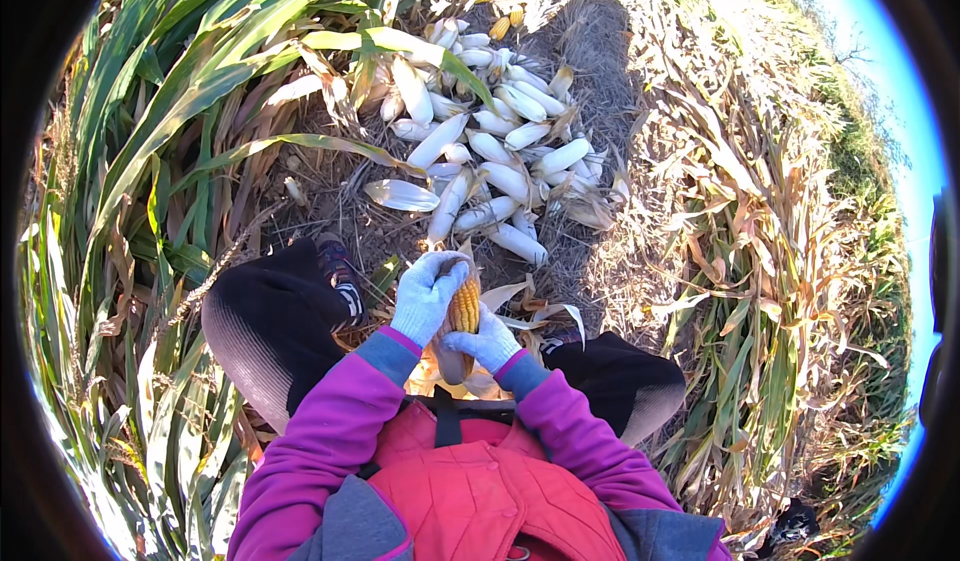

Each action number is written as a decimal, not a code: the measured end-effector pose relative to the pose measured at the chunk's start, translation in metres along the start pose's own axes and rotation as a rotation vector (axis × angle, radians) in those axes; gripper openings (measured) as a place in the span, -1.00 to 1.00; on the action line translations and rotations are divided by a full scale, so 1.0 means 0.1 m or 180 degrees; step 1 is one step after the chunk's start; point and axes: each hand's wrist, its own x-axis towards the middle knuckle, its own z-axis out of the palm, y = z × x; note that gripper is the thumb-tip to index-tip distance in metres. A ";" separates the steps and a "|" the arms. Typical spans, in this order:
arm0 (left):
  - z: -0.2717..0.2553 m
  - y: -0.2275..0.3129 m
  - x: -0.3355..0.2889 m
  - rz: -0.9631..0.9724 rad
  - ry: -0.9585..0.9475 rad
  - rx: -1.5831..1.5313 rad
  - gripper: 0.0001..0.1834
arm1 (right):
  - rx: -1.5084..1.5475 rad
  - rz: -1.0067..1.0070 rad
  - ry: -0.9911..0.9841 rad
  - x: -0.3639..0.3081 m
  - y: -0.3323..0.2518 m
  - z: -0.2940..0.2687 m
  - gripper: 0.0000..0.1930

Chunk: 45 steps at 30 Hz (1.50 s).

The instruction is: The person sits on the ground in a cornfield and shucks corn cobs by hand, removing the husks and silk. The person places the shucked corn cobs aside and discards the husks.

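Between my two gloved hands stands an ear of corn [464, 310], its yellow kernels bare along one side and husk still around its lower end. My left hand [424, 295], in a white knit glove, is closed around its upper left side. Lower down on the right, my right hand [486, 340], gloved the same way, grips the ear near its base. Pale husk leaves [545, 313] stick out just beyond my right hand. Ahead on the ground lies a heap of corn ears in whitish husks [505, 176].
Tall green corn stalks [170, 91] stand close on the left, one long leaf arching over the heap. Dry stalks [750, 211] lie along the right. Several bare yellow ears [500, 27] rest past the heap. My bent knees [270, 321] flank my hands.
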 end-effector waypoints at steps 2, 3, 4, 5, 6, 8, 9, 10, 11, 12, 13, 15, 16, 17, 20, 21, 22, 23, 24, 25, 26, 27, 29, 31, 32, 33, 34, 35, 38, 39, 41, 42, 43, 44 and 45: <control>-0.02 0.00 0.01 -0.0451 0.0236 -0.0712 -0.84 | 0.0038 0.0095 0.0037 -0.08 -0.24 0.01 -0.29; -0.03 0.00 0.01 -0.0674 0.0355 -0.1068 -0.83 | 0.0058 0.0143 0.0056 -0.10 -0.32 0.03 -0.30; -0.04 0.05 0.02 -0.0769 0.0418 -0.1189 -0.80 | 0.0330 -0.0018 0.0081 -0.11 -0.29 0.02 -0.30; -0.04 0.01 0.02 -0.0994 0.0464 -0.1454 -0.79 | 0.0603 -0.0180 0.0105 -0.10 -0.22 0.02 -0.31; -0.04 -0.07 0.04 -0.1222 0.0512 -0.1716 -0.78 | 0.0875 -0.0343 0.0128 -0.09 -0.16 0.02 -0.31; -0.06 -0.17 0.06 -0.1598 0.0550 -0.2120 -0.73 | 0.1185 -0.0162 0.0092 -0.07 -0.12 -0.06 -0.32; -0.09 -0.22 0.06 -0.1566 0.0546 -0.2030 -0.72 | 0.1340 -0.0070 0.0073 -0.05 -0.10 -0.11 -0.33; -0.10 -0.21 0.06 -0.1546 0.0529 -0.1934 -0.71 | 0.1598 -0.0172 0.0179 -0.03 -0.07 -0.17 -0.35; -0.13 -0.18 0.05 -0.1523 0.0516 -0.1839 -0.70 | 0.2040 -0.0200 0.0307 0.01 0.02 -0.24 -0.39; -0.18 -0.29 0.10 -0.1475 0.0709 -0.1754 -0.69 | 0.2336 -0.0333 0.0422 0.04 0.10 -0.34 -0.40; -0.18 -0.23 0.13 -0.1405 0.0922 -0.1928 -0.68 | 0.2622 -0.0463 0.0562 0.06 0.16 -0.47 -0.42; -0.42 -0.38 0.25 -0.1336 0.1385 -0.2251 -0.68 | 0.3268 -0.0577 0.0684 0.00 0.02 -0.70 -0.41; -0.54 -0.44 0.29 -0.1362 0.1543 -0.2135 -0.69 | 0.3650 -0.0610 0.0867 -0.05 -0.03 -0.84 -0.45; -0.56 -0.36 0.32 -0.1392 0.1697 -0.2013 -0.69 | 0.3881 -0.0758 0.0774 -0.05 0.04 -1.02 -0.47; -0.73 -0.46 0.39 -0.1498 0.2318 -0.1509 -0.70 | 0.4236 -0.1033 0.1266 -0.12 0.20 -1.45 -0.52; -0.75 -0.48 0.40 -0.1444 0.2427 -0.1228 -0.70 | 0.4060 -0.1076 0.1512 -0.15 0.27 -1.59 -0.54; -0.83 -0.56 0.40 -0.1208 0.2258 -0.0436 -0.69 | 0.4003 -0.1008 0.1838 -0.19 0.24 -1.62 -0.53; -0.86 -0.68 0.43 -0.0653 0.2210 0.0936 -0.63 | 0.3813 -0.1013 0.1897 -0.21 0.19 -1.59 -0.52; -0.87 -0.81 0.37 -0.0057 0.2080 0.1868 -0.63 | 0.3625 -0.1018 0.1950 -0.23 0.15 -1.56 -0.51; -0.61 -0.65 0.31 0.0563 0.1802 0.2731 -0.62 | 0.3405 -0.1054 0.2120 -0.32 0.17 -1.62 -0.50; -0.34 -0.23 0.22 0.0623 0.1226 0.3341 -0.66 | 0.3357 -0.1196 0.2155 -0.37 0.20 -1.63 -0.46; -0.20 -0.02 0.15 0.0853 0.0610 0.3502 -0.70 | 0.3279 -0.1225 0.2251 -0.35 0.26 -1.61 -0.47; 0.00 0.14 0.03 0.0203 -0.0961 0.4220 -0.76 | 0.3163 -0.1240 0.2336 -0.21 0.32 -1.46 -0.47; 0.08 -0.09 -0.20 0.0757 -0.2005 0.4756 -0.62 | 0.3325 -0.1103 0.2320 -0.10 0.24 -1.32 -0.47; 0.17 -0.09 -0.29 0.0556 -0.2475 0.4907 -0.48 | 0.3298 -0.1114 0.2273 -0.06 0.21 -1.26 -0.47; 0.22 -0.08 -0.34 0.0343 -0.2946 0.5039 -0.34 | 0.3271 -0.1124 0.2224 -0.02 0.17 -1.20 -0.47; 0.22 -0.06 -0.32 0.0182 -0.2872 0.4966 -0.27 | 0.3300 -0.1104 0.2244 -0.01 0.05 -1.13 -0.50; 0.21 -0.04 -0.29 0.0019 -0.2795 0.4890 -0.20 | 0.3232 -0.1146 0.2113 0.01 0.01 -1.12 -0.52; 0.05 -0.15 -0.13 0.0166 -0.1847 0.4637 -0.16 | 0.3090 -0.1247 0.1857 0.08 -0.16 -1.09 -0.54; -0.01 -0.21 -0.07 0.0134 -0.1524 0.4405 -0.21 | 0.3068 -0.1235 0.1892 0.11 -0.18 -1.09 -0.54; -0.03 -0.16 -0.01 -0.0150 -0.1125 0.4176 -0.35 | 0.3028 -0.1225 0.1970 0.15 -0.23 -1.09 -0.53; -0.11 -0.29 0.06 0.0039 -0.1153 0.4412 -0.37 | 0.3025 -0.1263 0.1976 0.17 -0.25 -1.10 -0.52; -0.16 -0.34 0.10 0.0224 -0.1168 0.4646 -0.38 | 0.3017 -0.1300 0.1971 0.18 -0.30 -1.12 -0.52; -0.20 -0.40 0.05 0.1089 -0.0759 0.5037 -0.37 | 0.3010 -0.1337 0.1968 0.18 -0.35 -1.14 -0.51; -0.21 -0.46 -0.02 0.1278 -0.0635 0.5035 -0.37 | 0.3001 -0.1376 0.1967 0.18 -0.39 -1.14 -0.50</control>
